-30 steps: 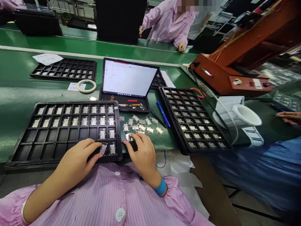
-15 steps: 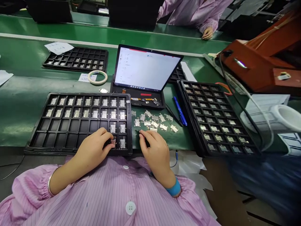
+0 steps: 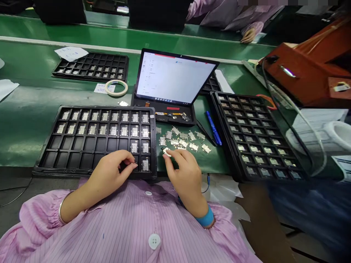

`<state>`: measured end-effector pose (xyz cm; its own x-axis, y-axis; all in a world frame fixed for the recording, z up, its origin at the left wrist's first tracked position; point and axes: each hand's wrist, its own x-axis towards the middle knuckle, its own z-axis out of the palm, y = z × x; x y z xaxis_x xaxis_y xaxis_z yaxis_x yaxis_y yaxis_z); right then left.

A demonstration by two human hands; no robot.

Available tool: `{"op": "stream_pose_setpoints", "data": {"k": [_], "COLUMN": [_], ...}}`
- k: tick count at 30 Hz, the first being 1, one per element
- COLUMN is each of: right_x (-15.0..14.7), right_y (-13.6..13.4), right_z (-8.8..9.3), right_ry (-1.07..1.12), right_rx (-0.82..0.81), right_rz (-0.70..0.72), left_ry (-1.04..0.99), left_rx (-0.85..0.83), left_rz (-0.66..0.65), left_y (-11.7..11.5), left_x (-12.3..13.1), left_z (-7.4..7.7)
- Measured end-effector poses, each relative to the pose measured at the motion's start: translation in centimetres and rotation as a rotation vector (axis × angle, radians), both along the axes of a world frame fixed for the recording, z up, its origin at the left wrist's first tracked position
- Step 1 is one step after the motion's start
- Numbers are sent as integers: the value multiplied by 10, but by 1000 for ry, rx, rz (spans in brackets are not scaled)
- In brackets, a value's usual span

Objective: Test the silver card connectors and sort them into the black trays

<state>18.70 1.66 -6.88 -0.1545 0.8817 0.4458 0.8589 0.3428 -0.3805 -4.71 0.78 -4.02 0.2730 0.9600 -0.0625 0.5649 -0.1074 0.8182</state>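
My left hand (image 3: 109, 174) rests on the near right corner of a black compartment tray (image 3: 68, 146), its fingertips pinched over a small metal part in a bottom-row pocket. Small metal parts (image 3: 109, 122) fill that tray's two upper rows and its right columns. Just right of the tray, on the green mat, my right hand (image 3: 183, 171) pinches a small pale part (image 3: 166, 152) at its fingertips. Several loose metal parts (image 3: 183, 138) lie scattered just beyond that hand.
A lit tablet (image 3: 175, 78) stands propped behind the loose parts. A second filled tray (image 3: 255, 135) lies at right beside a blue pen (image 3: 213, 128). A third tray (image 3: 91, 67), a tape roll (image 3: 116, 87), an orange machine (image 3: 307, 69) and a label roll (image 3: 334, 137) surround them. A co-worker's hand (image 3: 248, 35) rests across the belt.
My left hand has set its metal part into the bottom-row pocket and stays over it. My right hand moved slightly up toward the loose parts and lifted a pale one.
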Motion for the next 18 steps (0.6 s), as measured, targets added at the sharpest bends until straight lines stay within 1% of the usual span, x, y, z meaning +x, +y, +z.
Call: {"op": "stream_pose_setpoints", "data": {"k": [3, 5, 8, 11, 13, 15, 18], "right_x": [-13, -22, -30, -31, -28, -24, -20], "right_y": [-5, -6, -3, -1, -1, -1, -2], "right_z": [12, 19, 22, 19, 14, 9, 6], "right_ry": [85, 46, -24, -3, 28, 60, 139], "right_rx": [-131, -236, -306, -286, -253, -240, -238], "right_rz": [201, 299, 308, 314, 332, 366, 376], "left_ry": [-206, -302, -343, -303, -309, -348, -433], "left_rx": [-174, -235, -208, -106, -79, -91, -125], "left_rz": [94, 94, 56, 29, 23, 32, 91], "left_y": [-5, -9, -12, -11, -10, -8, -9], "left_x": [-3, -2, 2, 6, 8, 9, 8], "left_z": [0, -4, -15, -24, -25, -25, -21]}}
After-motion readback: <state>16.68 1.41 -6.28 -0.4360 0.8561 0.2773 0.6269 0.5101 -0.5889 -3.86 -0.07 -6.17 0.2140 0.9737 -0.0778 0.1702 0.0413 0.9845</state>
